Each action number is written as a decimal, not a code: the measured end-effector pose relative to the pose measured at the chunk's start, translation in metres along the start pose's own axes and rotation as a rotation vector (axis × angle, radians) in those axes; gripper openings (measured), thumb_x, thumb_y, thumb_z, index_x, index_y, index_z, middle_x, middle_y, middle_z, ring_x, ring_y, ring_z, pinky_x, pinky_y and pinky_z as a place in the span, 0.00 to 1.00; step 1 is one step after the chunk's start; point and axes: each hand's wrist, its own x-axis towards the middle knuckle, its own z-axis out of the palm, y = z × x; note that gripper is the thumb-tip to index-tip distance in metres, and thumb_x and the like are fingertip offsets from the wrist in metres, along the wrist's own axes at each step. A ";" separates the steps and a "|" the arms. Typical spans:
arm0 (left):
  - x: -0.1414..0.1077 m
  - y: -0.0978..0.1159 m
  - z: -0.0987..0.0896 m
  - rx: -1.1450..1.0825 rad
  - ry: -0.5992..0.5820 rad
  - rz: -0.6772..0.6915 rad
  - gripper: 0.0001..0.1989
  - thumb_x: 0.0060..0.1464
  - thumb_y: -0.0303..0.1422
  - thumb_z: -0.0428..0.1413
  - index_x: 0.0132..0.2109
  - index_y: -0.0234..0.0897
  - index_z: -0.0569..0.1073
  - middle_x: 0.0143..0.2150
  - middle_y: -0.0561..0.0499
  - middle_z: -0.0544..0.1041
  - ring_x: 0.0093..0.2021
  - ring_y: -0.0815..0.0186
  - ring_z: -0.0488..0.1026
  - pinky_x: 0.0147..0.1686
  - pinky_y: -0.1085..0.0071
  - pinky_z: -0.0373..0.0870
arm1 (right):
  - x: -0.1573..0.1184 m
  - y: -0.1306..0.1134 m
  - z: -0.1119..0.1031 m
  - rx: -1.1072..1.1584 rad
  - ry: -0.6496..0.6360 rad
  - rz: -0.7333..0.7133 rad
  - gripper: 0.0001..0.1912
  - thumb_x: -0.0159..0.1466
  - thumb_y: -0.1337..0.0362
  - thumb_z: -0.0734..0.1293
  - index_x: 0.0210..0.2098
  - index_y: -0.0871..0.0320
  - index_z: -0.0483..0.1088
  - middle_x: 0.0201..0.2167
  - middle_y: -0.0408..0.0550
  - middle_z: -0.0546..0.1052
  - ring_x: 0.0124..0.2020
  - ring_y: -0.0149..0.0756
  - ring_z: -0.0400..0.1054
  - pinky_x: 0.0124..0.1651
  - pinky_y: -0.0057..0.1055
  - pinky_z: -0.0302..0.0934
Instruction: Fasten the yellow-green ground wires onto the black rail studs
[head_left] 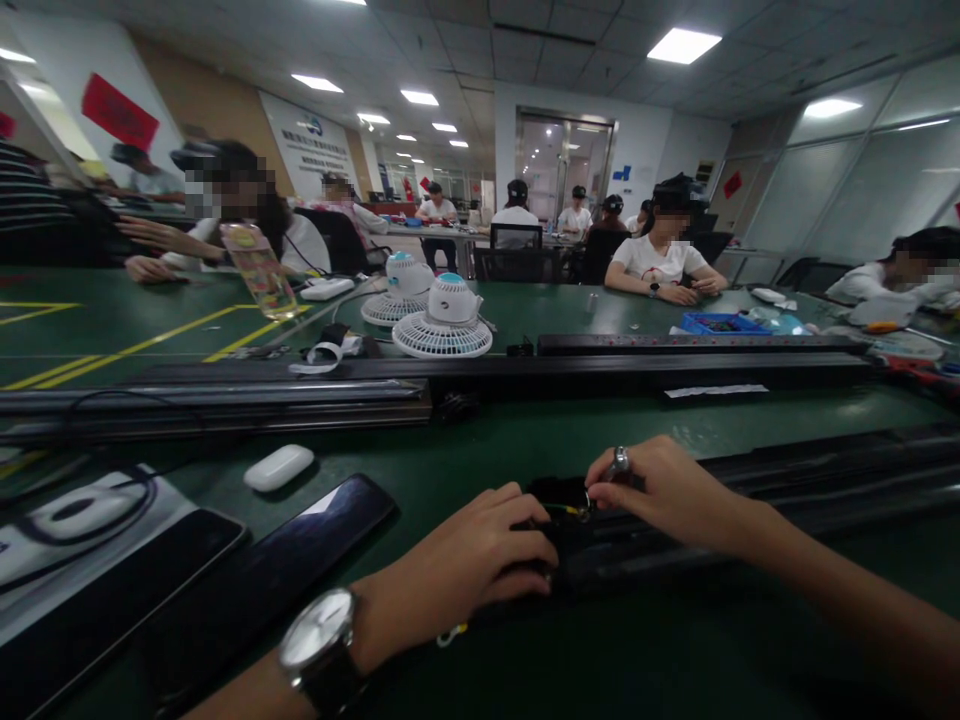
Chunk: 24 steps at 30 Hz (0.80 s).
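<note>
A long black metal strip (847, 490) lies across the table before me, with a short yellow-green wire (561, 508) at its near-left end. My left hand (487, 550) curls its fingers over that end, gripping it. Just to the right, my right hand (660, 490) has thumb and forefinger pinched at the wire's tip, where a small metal end shows. The fingers partly cover this spot. Below my left hand a small ring terminal (451, 635) with a yellow sleeve pokes out.
On the left lie a phone (330, 530), a dark tablet (120, 590) and a white earbud case (279, 468). Black metal bars (675, 372) span the table beyond. Behind them stand two small white fans (442, 325) and a bottle (259, 270). Several people sit around.
</note>
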 end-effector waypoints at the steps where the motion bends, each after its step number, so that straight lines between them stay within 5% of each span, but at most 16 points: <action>1: 0.000 0.000 0.000 0.002 0.000 -0.002 0.07 0.63 0.34 0.61 0.48 0.43 0.77 0.52 0.49 0.74 0.51 0.60 0.69 0.51 0.64 0.67 | 0.000 0.000 0.001 0.000 -0.003 0.000 0.07 0.70 0.63 0.68 0.40 0.55 0.80 0.32 0.42 0.83 0.32 0.33 0.77 0.36 0.28 0.63; 8: 0.002 0.000 0.002 0.012 0.015 -0.022 0.06 0.62 0.33 0.62 0.46 0.43 0.77 0.50 0.51 0.75 0.50 0.61 0.70 0.51 0.64 0.65 | -0.002 0.001 0.007 -0.066 -0.026 -0.033 0.07 0.70 0.63 0.68 0.41 0.56 0.79 0.33 0.42 0.83 0.33 0.34 0.76 0.37 0.29 0.63; 15: 0.002 0.000 0.000 0.062 0.010 -0.022 0.11 0.67 0.24 0.54 0.49 0.43 0.76 0.49 0.53 0.76 0.47 0.64 0.72 0.48 0.66 0.65 | -0.004 0.002 -0.004 -0.086 -0.034 -0.192 0.10 0.73 0.66 0.64 0.47 0.56 0.78 0.43 0.46 0.83 0.44 0.37 0.78 0.48 0.32 0.66; 19: 0.003 0.002 -0.001 0.080 0.017 0.012 0.08 0.62 0.31 0.62 0.48 0.43 0.77 0.48 0.53 0.76 0.48 0.61 0.71 0.47 0.66 0.65 | -0.004 -0.002 -0.006 -0.102 -0.010 -0.137 0.09 0.72 0.65 0.65 0.44 0.56 0.78 0.40 0.43 0.84 0.39 0.35 0.78 0.44 0.30 0.65; 24: 0.005 0.001 0.000 0.118 0.007 0.017 0.03 0.62 0.30 0.61 0.44 0.42 0.76 0.47 0.52 0.75 0.47 0.62 0.71 0.45 0.67 0.64 | -0.002 -0.006 -0.001 -0.111 0.017 -0.064 0.07 0.71 0.62 0.68 0.41 0.55 0.79 0.35 0.42 0.83 0.35 0.34 0.77 0.38 0.29 0.63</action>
